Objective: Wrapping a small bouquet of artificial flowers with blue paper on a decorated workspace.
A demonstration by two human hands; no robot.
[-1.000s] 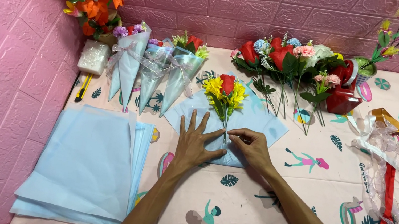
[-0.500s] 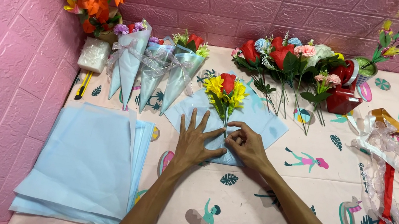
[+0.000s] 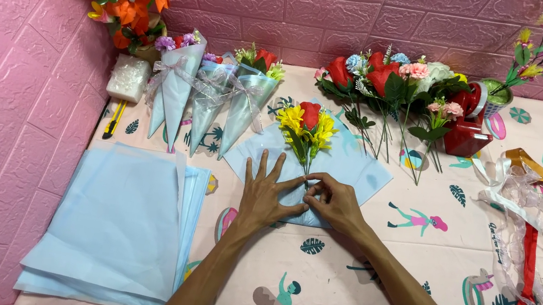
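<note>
Two hands fold a pale blue wrapping sheet around a small bunch of artificial flowers.

The flower bunch (image 3: pixel 306 127), a red bloom among yellow ones, lies on the wrapping sheet (image 3: pixel 357 170) near the back of the surface (image 3: pixel 413 272), stems pointing toward the person. The left hand (image 3: pixel 266 196) lies flat and spread wide, palm down, pinning the sheet's lower corner and gripping nothing. The right hand (image 3: pixel 329 200) is curled, its fingertips pinching a fold of the sheet just beside the stems. The sheet looks light, thin and limp, likely to slide and crease, so it seems best held at the folded edge with the stems pressed under it. The bunch looks light and its stems stiff; the stems seem the safe place to grip, not the soft petals.
</note>
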